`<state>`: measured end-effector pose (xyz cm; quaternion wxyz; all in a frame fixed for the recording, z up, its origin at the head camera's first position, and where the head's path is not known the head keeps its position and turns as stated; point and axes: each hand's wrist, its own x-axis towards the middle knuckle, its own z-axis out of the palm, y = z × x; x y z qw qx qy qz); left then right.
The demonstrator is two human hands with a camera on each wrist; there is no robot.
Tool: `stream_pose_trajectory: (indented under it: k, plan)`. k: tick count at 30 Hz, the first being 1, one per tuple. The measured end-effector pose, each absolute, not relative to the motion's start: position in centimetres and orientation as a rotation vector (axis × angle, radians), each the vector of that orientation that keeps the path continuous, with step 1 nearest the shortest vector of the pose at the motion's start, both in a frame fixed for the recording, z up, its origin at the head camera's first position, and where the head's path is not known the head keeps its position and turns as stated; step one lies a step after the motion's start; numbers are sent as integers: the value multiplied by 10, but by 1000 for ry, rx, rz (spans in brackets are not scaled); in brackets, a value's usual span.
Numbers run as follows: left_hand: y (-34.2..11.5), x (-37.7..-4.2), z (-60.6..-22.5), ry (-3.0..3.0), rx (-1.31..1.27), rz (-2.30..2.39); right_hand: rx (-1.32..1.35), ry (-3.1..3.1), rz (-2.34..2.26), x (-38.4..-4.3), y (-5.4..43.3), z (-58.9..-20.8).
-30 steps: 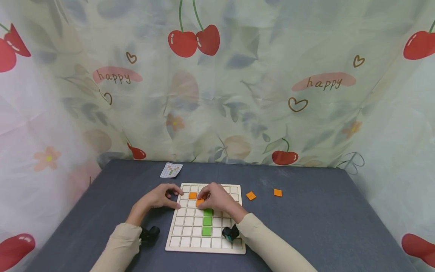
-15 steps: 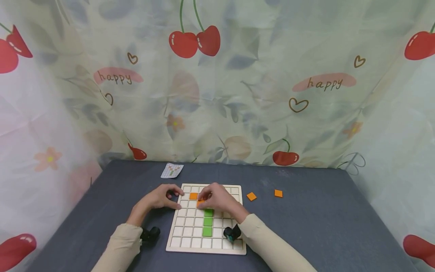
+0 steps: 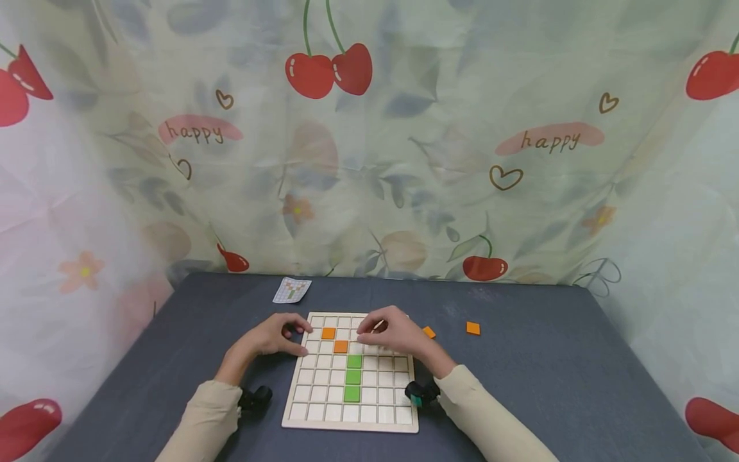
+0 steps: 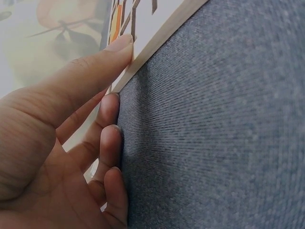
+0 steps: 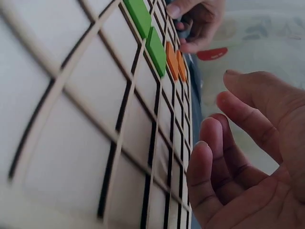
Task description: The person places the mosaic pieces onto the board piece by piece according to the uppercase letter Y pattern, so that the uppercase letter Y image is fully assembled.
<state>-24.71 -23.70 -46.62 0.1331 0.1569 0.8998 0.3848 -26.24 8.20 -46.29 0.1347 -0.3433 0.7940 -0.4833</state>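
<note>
In the head view, a pale gridded board (image 3: 381, 414) lies flat on the table, with green square tiles (image 3: 353, 376) in one column. Two orange tiles (image 3: 340, 346) step diagonally up-left from the top green one. My left hand (image 3: 267, 333) rests at the board's upper left edge; in the left wrist view its thumb (image 4: 90, 69) lies over the rim, and the other fingers rest loosely beside it. My right hand (image 3: 395, 332) hovers over the board's upper right part. Its loosely bent fingers (image 5: 212, 136) hold nothing in the right wrist view.
Right of the board lie two loose orange tiles, one (image 3: 428, 332) partly behind my right hand and one (image 3: 473, 328) farther right. A small printed pattern card (image 3: 292, 290) lies behind the board's left corner. A patterned curtain (image 3: 369, 160) encloses the dark table (image 3: 537, 385).
My right hand has let go of the lower orange tile and moved right, uncovering it on the grid. My left hand has stayed at the board's edge.
</note>
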Motion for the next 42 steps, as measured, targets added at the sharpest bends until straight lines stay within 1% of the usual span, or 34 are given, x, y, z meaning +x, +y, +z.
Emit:
stream_pose_trajectory:
  k: [13, 22, 30, 42]
  plan:
    - [-236, -249, -467, 2610, 433, 1107, -956, 2422, -1357, -272, 158, -468]
    - [-237, -248, -467, 2606, 461, 1098, -876, 2483, -1332, -279, 195, -470]
    - [-237, -248, -467, 2607, 447, 1108, -840, 2489, -1273, -281, 206, -475]
    - [-237, -248, -467, 2604, 455, 1122, -799, 2620, -1212, -284, 198, -482]
